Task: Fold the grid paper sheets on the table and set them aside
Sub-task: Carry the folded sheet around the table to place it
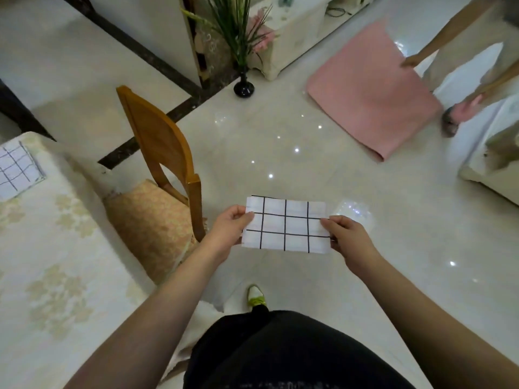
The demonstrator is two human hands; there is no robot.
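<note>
Above floor, left hand point(234, 223) and right hand point(344, 233) pinch grid paper point(286, 224).

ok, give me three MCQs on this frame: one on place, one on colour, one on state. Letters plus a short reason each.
1. Where is the second grid sheet?
A. on the table at far left
B. on the chair seat
C. on the pink mat

2. What colour are the grid lines on the held sheet?
A. red
B. black
C. green

3. How is the held sheet held?
A. flat on the table under one palm
B. crumpled in one fist
C. in the air, pinched at both short ends

Answers:
1 A: the second grid sheet lies on the table.
2 B: the held sheet shows black lines on white.
3 C: the left hand and right hand pinch its ends above the floor.
</note>
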